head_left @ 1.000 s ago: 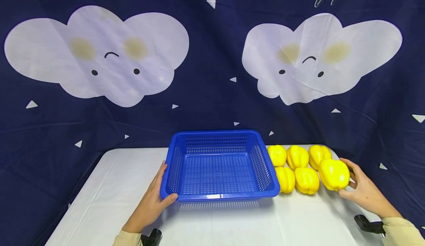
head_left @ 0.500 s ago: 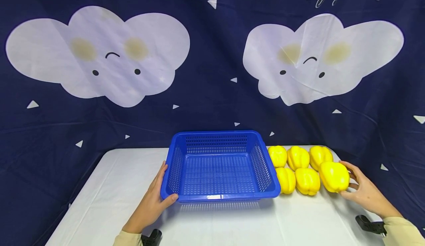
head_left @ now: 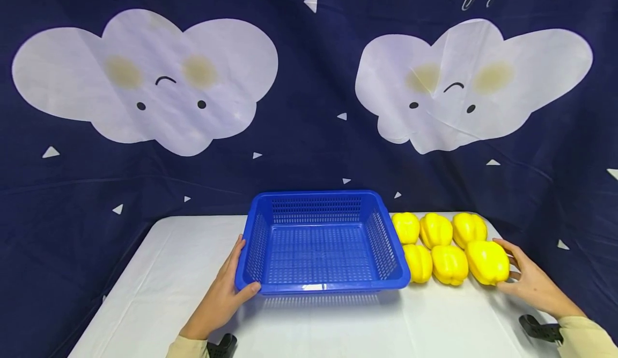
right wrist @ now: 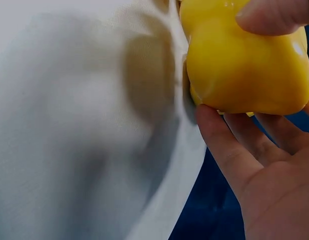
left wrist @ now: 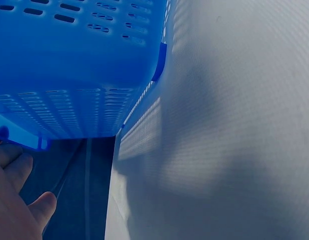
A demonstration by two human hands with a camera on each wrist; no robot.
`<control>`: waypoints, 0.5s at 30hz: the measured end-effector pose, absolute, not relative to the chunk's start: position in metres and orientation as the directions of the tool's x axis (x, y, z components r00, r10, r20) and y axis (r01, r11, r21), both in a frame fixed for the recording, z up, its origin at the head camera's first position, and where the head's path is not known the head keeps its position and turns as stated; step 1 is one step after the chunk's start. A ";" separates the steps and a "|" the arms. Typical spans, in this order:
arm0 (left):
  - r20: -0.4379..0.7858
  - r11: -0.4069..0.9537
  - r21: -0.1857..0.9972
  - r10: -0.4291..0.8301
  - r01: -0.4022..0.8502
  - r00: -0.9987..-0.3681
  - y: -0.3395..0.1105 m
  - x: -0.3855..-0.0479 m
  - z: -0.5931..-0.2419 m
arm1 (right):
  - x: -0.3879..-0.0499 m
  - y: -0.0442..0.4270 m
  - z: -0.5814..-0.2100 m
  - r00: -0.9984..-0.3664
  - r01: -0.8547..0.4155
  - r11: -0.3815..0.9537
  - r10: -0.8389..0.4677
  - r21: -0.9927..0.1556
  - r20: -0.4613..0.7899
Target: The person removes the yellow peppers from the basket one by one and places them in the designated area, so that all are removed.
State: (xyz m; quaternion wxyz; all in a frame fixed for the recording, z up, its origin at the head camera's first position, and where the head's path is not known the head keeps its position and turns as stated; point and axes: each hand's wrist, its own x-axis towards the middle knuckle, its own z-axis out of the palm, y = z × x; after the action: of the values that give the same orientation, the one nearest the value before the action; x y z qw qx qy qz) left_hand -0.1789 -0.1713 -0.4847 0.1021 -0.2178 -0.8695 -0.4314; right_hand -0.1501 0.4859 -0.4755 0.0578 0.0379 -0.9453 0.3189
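Note:
A blue plastic basket [head_left: 322, 286] with slotted walls stands on the white table, nothing inside it. My left hand [head_left: 219, 293] holds its near left corner, thumb over the front rim and fingers along the left side. In the left wrist view, fingertips [left wrist: 43, 206] show beside the basket wall [left wrist: 69, 107]. At the right, my right hand [head_left: 530, 282] grips a yellow bell pepper [head_left: 487, 262] between thumb and fingers. That pepper [right wrist: 247, 65] is at or just above the table, at the near right end of two rows of yellow bell peppers [head_left: 449, 264].
The white table [head_left: 333, 328] extends in front of the basket and to its left. A dark blue curtain [head_left: 309, 154] with printed clouds hangs behind the table. Several peppers stand close against the basket's right side. Dark wrist devices [head_left: 539, 328] sit at both sleeves.
My right hand has lowered the bell pepper slightly, toward the near end of the rows. My left hand and the basket have stayed in place.

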 end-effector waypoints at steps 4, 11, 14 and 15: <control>0.360 0.531 0.709 0.293 0.464 -0.886 -0.170 -0.179 -0.485 | -0.150 0.488 -0.478 -0.991 -0.114 0.797 -0.046 -0.593 0.128; 0.369 0.529 0.707 0.290 0.469 -0.883 -0.170 -0.178 -0.484 | -0.152 0.489 -0.480 -0.993 -0.099 0.789 -0.044 -0.607 0.105; 0.372 0.532 0.705 0.287 0.470 -0.883 -0.171 -0.178 -0.485 | -0.153 0.489 -0.481 -0.995 -0.091 0.779 -0.043 -0.620 0.092; 0.372 0.532 0.705 0.286 0.469 -0.883 -0.171 -0.178 -0.485 | -0.154 0.489 -0.481 -0.995 -0.089 0.774 -0.046 -0.626 0.085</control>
State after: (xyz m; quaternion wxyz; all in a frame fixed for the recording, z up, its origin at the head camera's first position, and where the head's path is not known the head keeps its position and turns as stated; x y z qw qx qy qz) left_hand -0.1782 -0.1712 -0.4855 0.1059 -0.2172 -0.8688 -0.4322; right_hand -0.1537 0.4892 -0.4812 0.0324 0.0360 -0.9413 0.3339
